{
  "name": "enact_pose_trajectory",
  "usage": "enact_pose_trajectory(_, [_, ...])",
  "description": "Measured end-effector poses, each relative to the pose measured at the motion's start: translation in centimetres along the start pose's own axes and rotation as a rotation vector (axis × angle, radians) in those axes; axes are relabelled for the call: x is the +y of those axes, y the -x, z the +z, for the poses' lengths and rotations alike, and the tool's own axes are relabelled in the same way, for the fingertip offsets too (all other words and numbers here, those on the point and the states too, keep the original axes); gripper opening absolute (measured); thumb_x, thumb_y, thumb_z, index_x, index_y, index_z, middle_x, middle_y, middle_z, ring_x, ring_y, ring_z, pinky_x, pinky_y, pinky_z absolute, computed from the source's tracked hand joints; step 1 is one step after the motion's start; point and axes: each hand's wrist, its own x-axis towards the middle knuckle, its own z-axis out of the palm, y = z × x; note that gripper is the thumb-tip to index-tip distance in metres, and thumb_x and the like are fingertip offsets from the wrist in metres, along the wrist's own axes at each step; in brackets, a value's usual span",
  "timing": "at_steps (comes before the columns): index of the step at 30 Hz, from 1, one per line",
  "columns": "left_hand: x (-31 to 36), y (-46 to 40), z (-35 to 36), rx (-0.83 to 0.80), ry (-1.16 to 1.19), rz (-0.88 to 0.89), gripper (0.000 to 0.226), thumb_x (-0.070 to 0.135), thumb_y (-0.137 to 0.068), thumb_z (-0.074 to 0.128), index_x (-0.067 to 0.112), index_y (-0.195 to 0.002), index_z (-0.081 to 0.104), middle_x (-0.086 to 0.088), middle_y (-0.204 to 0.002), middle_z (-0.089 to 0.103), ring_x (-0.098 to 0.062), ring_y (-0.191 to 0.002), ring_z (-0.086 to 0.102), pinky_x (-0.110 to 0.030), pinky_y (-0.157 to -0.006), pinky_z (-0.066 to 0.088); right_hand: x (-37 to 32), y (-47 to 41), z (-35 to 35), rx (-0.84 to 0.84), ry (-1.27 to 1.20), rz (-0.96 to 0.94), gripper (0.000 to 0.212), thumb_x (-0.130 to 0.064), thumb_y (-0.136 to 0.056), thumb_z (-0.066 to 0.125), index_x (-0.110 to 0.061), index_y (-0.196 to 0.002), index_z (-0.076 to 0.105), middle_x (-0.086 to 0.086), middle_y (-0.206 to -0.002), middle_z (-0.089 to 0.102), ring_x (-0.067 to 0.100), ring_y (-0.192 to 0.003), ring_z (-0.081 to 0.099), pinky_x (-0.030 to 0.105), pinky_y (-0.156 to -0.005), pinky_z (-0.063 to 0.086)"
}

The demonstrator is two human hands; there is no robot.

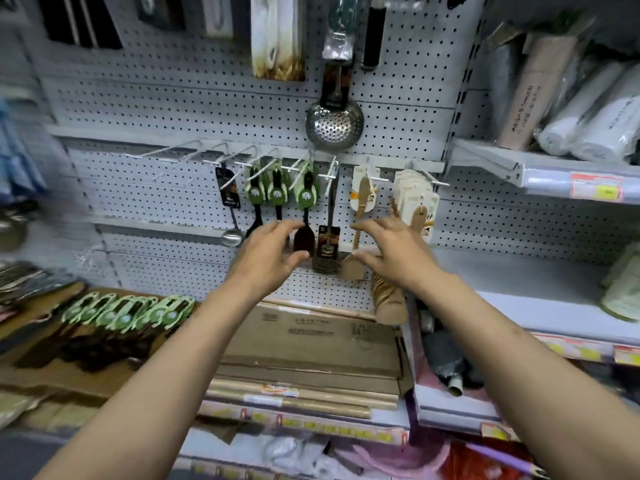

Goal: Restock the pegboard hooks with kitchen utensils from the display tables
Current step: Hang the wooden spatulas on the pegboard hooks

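- While both hands reach up empty, left hand (273, 252), fingers spread, sits nearest the black spatula (304, 237), seemingly just touching.
- Spatula hangs vertically from pegboard hook (304, 168).
- Right hand (391, 251) likewise open.

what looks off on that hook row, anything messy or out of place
Nothing looks damaged or spilled. The row is unevenly stocked: the leftmost hooks are bare, while green-carded utensils crowd the middle. More green-carded utensils lie on the table at lower left.
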Motion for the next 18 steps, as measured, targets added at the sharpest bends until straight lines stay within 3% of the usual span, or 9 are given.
enact_pose_trajectory(3, [-3.8, 3.1, -3.8, 0.037, -0.06, 0.011, 0.057, 0.041, -0.088, 0.065, 0.036, -0.14, 0.041, 0.005, -0.142, 0.047, -0.019, -0.13, 0.044, -0.038, -0.105, 0.039, -5.8, 0.1, 0.3, 0.03, -0.046, -0.028, 0.056, -0.053, -0.094, 0.056, -0.035, -0.145, 0.042, 0.002, -0.143, 0.05, 0.024, -0.135, 0.042, 0.043, -0.109, 0.04])
enact_pose_trajectory(7, [-10.6, 7.4, -9.3, 0.121, -0.137, -0.003, 0.057, 0.043, -0.083, 0.071, 0.038, -0.134, 0.045, 0.005, -0.135, 0.053, -0.018, -0.12, 0.052, -0.034, -0.093, 0.047, -14.9, -0.2, 0.7, 0.041, -0.141, -0.076, 0.056, -0.054, -0.093, 0.057, -0.037, -0.144, 0.042, -0.002, -0.143, 0.049, 0.021, -0.134, 0.041, 0.041, -0.108, 0.039])
enact_pose_trajectory(12, [-18.8, 13.0, -16.4, 0.19, -0.193, -0.084, 0.06, 0.042, -0.08, 0.074, 0.034, -0.133, 0.047, -0.001, -0.129, 0.057, -0.026, -0.119, 0.054, -0.046, -0.094, 0.05, -26.7, -0.9, 1.6, 0.031, -0.207, -0.169, 0.056, -0.053, -0.093, 0.058, -0.037, -0.144, 0.042, -0.004, -0.145, 0.047, 0.019, -0.135, 0.04, 0.037, -0.106, 0.038])
enact_pose_trajectory(18, [-26.9, 18.6, -23.6, 0.236, -0.234, -0.188, 0.056, 0.042, -0.085, 0.069, 0.028, -0.136, 0.05, -0.003, -0.132, 0.057, -0.025, -0.121, 0.053, -0.042, -0.1, 0.045, -38.9, -2.3, 3.7, -0.009, -0.263, -0.299, 0.055, -0.053, -0.093, 0.059, -0.035, -0.143, 0.043, 0.0, -0.145, 0.047, 0.022, -0.136, 0.041, 0.04, -0.109, 0.038])
